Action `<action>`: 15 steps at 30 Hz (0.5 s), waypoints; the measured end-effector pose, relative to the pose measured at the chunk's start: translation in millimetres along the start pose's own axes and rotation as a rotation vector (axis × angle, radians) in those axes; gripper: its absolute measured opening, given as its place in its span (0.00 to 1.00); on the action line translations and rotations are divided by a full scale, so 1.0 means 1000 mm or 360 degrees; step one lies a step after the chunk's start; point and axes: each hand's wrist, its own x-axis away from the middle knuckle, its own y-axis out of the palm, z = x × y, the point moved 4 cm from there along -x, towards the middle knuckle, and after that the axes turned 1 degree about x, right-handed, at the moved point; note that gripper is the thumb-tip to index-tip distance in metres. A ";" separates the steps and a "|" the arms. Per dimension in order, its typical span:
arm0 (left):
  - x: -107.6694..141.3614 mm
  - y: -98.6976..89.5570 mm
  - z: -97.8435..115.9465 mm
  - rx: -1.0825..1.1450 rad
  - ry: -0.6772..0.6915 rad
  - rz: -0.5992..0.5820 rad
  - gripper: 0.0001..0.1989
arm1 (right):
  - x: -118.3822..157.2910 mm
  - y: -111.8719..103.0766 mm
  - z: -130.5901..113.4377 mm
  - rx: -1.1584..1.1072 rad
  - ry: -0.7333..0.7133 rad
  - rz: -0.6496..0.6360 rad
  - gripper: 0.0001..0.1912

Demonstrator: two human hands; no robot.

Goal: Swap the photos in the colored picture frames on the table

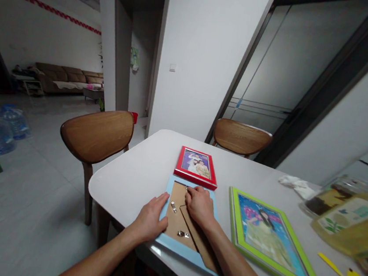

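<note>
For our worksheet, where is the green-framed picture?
In the head view, the green-framed picture lies at right on the white table, beside the light-blue frame.

A picture frame (179, 224) lies back up at the near edge of the table (125, 189), left hand (151, 217) on its left side, right hand (200, 206) toward its rear; a second frame (197, 166) just behind; a third frame (272, 241) to the right, a bottle (353, 224) beyond; a cloth (296, 185) near the far edge; one chair (99, 135) left, another chair (242, 136) behind.
</note>
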 end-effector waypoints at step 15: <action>0.001 0.000 0.000 0.0004 0.0013 0.0053 0.30 | 0.034 -0.022 0.004 -0.0187 -0.0057 -0.0063 0.19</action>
